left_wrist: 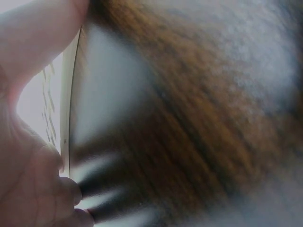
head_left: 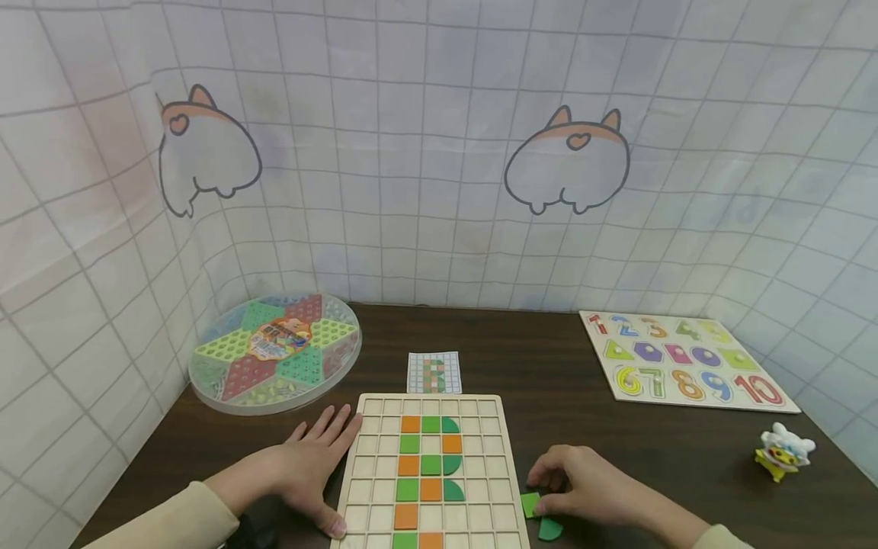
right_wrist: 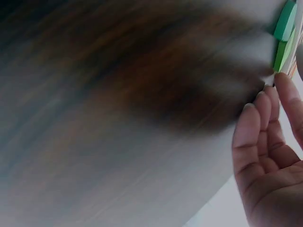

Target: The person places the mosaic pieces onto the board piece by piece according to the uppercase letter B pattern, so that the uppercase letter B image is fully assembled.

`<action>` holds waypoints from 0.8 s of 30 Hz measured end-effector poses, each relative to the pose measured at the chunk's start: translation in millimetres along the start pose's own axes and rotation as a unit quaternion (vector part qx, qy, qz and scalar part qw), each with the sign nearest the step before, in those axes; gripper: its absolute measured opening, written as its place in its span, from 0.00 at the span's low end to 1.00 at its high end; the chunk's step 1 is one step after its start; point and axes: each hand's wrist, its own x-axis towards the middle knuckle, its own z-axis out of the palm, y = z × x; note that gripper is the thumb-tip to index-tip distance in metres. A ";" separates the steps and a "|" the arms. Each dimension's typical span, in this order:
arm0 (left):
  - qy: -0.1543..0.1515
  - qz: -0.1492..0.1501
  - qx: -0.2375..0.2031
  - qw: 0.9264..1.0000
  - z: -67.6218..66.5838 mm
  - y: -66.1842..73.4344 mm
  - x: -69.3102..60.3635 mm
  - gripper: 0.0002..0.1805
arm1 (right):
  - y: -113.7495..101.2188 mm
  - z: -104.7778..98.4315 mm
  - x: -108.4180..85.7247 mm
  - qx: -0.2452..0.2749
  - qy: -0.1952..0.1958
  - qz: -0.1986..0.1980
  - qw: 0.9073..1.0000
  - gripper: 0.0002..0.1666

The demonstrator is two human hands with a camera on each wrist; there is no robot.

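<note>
A wooden grid board [head_left: 376,517] lies in front of me with orange, light green and dark green tiles set in its squares. My left hand [head_left: 302,465] rests at the board's left edge, fingers spread and the thumb on its lower left side. To the right of the board, my right hand [head_left: 583,484] is loosely bent over the table. Its thumb tip is at a light green square tile [head_left: 530,504]; a firm grip cannot be made out. A dark green rounded tile [head_left: 550,529] lies just below. In the right wrist view, both loose tiles, including the dark green tile [right_wrist: 285,21], appear beyond the fingertips.
Behind the board lies a small pattern card [head_left: 434,372]. A round Chinese checkers board [head_left: 277,351] is at the back left. A number puzzle board [head_left: 686,358] lies at the back right, with a small toy figure [head_left: 784,451] in front of it.
</note>
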 end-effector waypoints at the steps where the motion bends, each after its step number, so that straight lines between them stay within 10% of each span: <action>1: 0.000 0.000 0.000 1.000 0.3 -0.6 0.0 0.84 | 0.3 1.0 1.6 -0.007 -0.001 -0.003 1.000 0.14; 24: 0.006 0.004 0.001 1.000 0.7 0.7 -2.2 0.83 | -7.8 1.6 5.8 -0.046 0.041 0.053 0.997 0.16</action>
